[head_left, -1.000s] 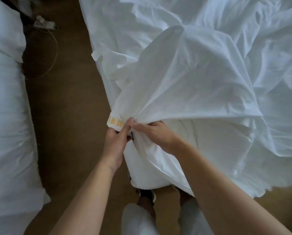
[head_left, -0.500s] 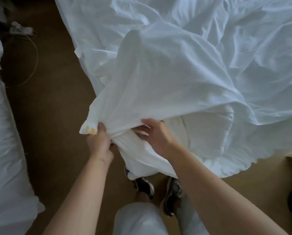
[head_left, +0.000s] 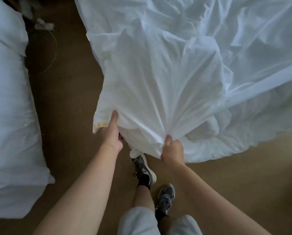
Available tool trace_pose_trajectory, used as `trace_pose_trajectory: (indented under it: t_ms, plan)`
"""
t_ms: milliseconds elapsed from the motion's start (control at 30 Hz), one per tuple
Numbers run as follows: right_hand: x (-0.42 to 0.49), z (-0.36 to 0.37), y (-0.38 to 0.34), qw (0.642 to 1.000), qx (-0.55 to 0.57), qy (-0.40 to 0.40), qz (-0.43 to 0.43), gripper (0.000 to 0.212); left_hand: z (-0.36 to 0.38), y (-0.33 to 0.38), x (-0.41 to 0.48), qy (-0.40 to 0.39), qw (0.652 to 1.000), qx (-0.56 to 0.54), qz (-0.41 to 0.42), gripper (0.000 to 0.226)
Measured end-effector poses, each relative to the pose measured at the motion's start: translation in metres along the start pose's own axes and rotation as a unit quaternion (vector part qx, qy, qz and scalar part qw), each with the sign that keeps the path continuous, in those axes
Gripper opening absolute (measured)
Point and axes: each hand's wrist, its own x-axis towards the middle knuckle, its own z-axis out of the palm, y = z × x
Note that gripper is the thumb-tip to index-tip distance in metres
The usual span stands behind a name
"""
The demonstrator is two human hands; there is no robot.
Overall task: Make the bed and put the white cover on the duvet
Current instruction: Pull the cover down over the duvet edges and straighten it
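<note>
Brown carpet [head_left: 70, 106] runs between 2 beds. 1 bed, on the left [head_left: 7, 116], carries white bedding and 1 pillow [head_left: 4, 26] at its far end. The other, on the right, is buried under the crumpled white cover [head_left: 158, 78], which spills off the near edge and hangs toward the floor.

The cover is the only bag-like thing here, and what lies inside it cannot be told from the white folds. Its near corner carries 1 yellow label [head_left: 100, 125].

2 bare hands hold it. The left hand [head_left: 112, 133] pinches that corner just beside the label, thumb pressed on top and fingers curled beneath. The right hand [head_left: 172, 150] is closed in a fist around a bunch of fabric, and creases fan out from it across the cover.

2 dark shoes [head_left: 144, 170] stand on the carpet below the hands. 1 thin cable [head_left: 52, 53] loops on the floor near the pillow.
</note>
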Motion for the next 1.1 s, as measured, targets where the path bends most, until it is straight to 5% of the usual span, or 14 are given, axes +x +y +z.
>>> trace_pose_trajectory:
  t_ms: [167, 300, 400, 500, 600, 667, 767, 833, 900, 967, 1100]
  plan:
    - [-0.009, -0.027, 0.055, 0.991, 0.073, -0.036, 0.109, 0.042, -0.006, -0.017, -0.003, 0.008, 0.998, 0.014, -0.065, 0.045]
    - [0.005, -0.036, 0.043, 0.968, 0.228, -0.036, 0.104, 0.016, -0.020, -0.019, -0.001, 0.044, 0.998, -0.033, -0.021, 0.038]
    - [0.016, -0.041, 0.027, 0.926, 0.364, -0.066, 0.076, 0.028, -0.038, -0.021, 0.003, 0.058, 0.997, -0.059, 0.000, 0.034]
    - [0.029, -0.052, 0.012, 0.881, 0.466, -0.065, 0.052, 0.035, -0.061, -0.031, 0.014, 0.095, 0.995, 0.014, -0.008, 0.038]
    - [0.043, -0.052, 0.006, 0.909, 0.414, -0.026, 0.042, 0.020, -0.044, -0.033, 0.009, 0.203, 0.962, 0.170, 0.061, 0.056]
    - [0.045, -0.047, 0.006, 0.945, 0.320, -0.004, 0.065, 0.014, -0.017, -0.023, -0.006, 0.206, 0.897, 0.297, 0.254, 0.072]
    - [0.042, -0.045, 0.007, 0.985, 0.153, 0.009, 0.079, 0.018, 0.034, 0.001, -0.038, 0.113, 0.681, 0.364, 0.625, 0.067]
    - [0.035, -0.052, -0.002, 0.994, 0.072, -0.006, 0.079, 0.023, 0.076, 0.015, -0.055, 0.008, 0.554, 0.421, 0.718, 0.062]
    - [0.026, -0.066, -0.019, 0.998, -0.031, -0.012, 0.062, 0.041, 0.121, 0.027, -0.064, -0.067, 0.472, 0.534, 0.698, 0.071]
    - [0.027, -0.082, -0.041, 0.984, -0.154, 0.092, 0.008, 0.065, 0.157, 0.036, -0.056, -0.072, 0.424, 0.664, 0.612, 0.089]
    - [0.064, -0.128, -0.099, 0.898, -0.117, 0.360, -0.224, 0.040, 0.182, 0.026, -0.009, -0.072, 0.301, 0.856, 0.414, 0.077]
